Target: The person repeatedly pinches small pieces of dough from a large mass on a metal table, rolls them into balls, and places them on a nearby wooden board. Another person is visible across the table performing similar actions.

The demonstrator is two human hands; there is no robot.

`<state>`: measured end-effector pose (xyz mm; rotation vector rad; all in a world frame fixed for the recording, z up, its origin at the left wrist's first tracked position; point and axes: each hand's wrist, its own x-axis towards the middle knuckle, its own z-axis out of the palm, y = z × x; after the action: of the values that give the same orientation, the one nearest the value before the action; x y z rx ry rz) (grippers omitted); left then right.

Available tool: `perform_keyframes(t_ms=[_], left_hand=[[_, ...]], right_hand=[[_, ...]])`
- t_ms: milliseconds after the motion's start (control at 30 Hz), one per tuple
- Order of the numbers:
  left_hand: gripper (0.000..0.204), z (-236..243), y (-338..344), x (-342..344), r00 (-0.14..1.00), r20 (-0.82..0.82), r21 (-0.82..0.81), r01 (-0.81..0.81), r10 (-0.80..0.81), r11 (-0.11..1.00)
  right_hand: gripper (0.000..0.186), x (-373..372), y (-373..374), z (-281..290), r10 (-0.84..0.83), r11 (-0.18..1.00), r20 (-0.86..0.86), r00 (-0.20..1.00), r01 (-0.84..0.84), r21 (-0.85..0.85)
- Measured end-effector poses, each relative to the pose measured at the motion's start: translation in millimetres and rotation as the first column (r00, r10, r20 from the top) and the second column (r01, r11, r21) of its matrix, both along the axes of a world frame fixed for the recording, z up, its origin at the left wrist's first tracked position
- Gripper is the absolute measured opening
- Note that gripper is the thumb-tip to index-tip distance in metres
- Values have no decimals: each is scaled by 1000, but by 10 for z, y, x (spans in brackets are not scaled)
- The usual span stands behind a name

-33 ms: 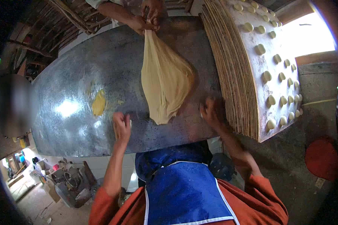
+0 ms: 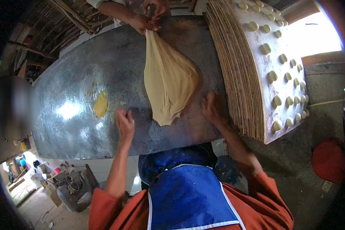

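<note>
A long sheet of pale dough (image 2: 166, 82) lies on the dark metal table (image 2: 122, 61), narrow at the far end and wider near me. My left hand (image 2: 124, 123) is left of the dough's near end, low over the tabletop, with its fingers curled closed. To the right of the dough is my right hand (image 2: 213, 110), its fingers bent inward in dim light. Neither hand touches the dough sheet. What lies under the fingers of either hand is hidden. A co-worker's hands (image 2: 149, 21) grip the narrow far end of the dough.
A yellow smear of soft matter (image 2: 100, 104) sits on the table's left half. At the right stands a tall stack of boards (image 2: 237, 76), its white top board (image 2: 257, 50) carrying several small dough balls (image 2: 272, 76). A red round object (image 2: 329, 161) is at the lower right.
My hands have shifted slightly away from me, and my right fingers have drawn closer together. The co-worker's hands have moved a little. The dough sheet looks nearly the same.
</note>
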<state>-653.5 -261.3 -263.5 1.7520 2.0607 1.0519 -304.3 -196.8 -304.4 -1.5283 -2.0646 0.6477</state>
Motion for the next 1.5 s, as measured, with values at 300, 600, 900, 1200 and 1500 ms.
perform_keyframes(t_ms=[300, 600, 900, 1200, 1500], left_hand=[[26, 3, -269, -73, 997, -29, -44, 64, -65, 997], [42, 422, -297, -370, 932, -158, -106, 314, -328, 944], [62, 697, -170, -245, 916, 335, -55, 252, -220, 966], [37, 352, -68, -153, 972, -205, -298, 54, -119, 953], [27, -16, 42, 226, 982, -81, 146, 180, -170, 973]], right_hand=[[15, -55, -145, 315, -26, 997, -82, 996, 20, -68], [27, -522, -200, 802, -244, 950, -14, 970, 236, -206], [28, -873, -406, 1586, 131, 826, -70, 989, -148, -544], [29, -180, -482, 1101, 83, 993, 178, 981, -96, 67], [33, -276, -430, 319, 52, 983, -137, 989, -26, 182]])
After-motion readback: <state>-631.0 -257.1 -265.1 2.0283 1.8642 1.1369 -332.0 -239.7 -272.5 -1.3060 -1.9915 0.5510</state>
